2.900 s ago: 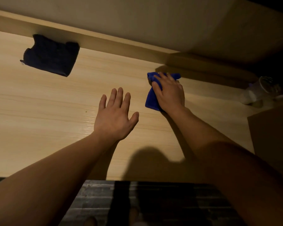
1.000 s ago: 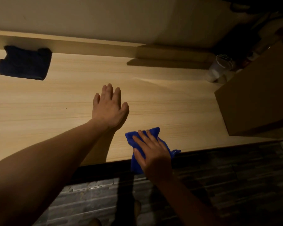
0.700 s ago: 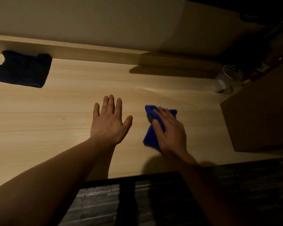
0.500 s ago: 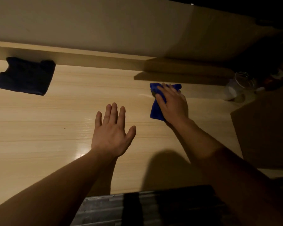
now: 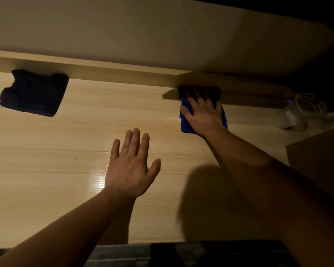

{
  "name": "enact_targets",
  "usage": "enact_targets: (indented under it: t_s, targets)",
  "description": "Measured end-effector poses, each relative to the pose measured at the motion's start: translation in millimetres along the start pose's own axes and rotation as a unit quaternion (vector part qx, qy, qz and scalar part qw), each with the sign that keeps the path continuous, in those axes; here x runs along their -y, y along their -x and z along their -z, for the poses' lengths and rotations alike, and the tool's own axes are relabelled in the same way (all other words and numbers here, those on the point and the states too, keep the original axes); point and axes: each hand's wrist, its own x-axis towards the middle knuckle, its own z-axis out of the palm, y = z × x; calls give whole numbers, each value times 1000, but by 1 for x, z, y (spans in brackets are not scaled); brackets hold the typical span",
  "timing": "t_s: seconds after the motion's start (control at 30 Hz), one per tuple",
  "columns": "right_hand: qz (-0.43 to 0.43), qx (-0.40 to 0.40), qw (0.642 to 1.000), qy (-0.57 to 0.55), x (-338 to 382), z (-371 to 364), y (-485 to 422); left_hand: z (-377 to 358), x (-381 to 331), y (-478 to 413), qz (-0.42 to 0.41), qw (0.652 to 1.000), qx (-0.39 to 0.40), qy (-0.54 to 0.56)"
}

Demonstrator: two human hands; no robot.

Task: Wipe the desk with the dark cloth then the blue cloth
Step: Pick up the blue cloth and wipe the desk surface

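My right hand (image 5: 202,113) presses flat on the blue cloth (image 5: 185,124) at the far edge of the light wooden desk (image 5: 56,160), its fingertips in the shadow under the back ledge. The cloth shows on both sides of the hand. My left hand (image 5: 131,166) lies flat on the desk's middle with fingers spread and nothing in it. The dark cloth (image 5: 34,92) lies folded at the far left, against the back ledge, apart from both hands.
A raised wooden ledge (image 5: 114,74) runs along the desk's back below the wall. A clear plastic cup (image 5: 297,112) lies on its side at the far right. A brown cardboard box (image 5: 320,158) stands at the right edge. Dark floor shows below the front edge.
My right hand has pushed the blue cloth from the desk's front edge away across the desk to the back ledge. My left hand has stayed flat in place.
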Motion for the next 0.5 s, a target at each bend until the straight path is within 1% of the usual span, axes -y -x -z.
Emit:
enact_targets:
  t_s: [0.17,0.3,0.5]
  targets:
    - [-6,10,1000,6,3,-3,19,0,1,0,0,1000,-4,11]
    - [-2,-7,1000,12,10,-10,51,1,0,1,2,1000,1,4]
    - [-12,18,1000,9,29,-21,113,2,-1,2,0,1000,-1,8]
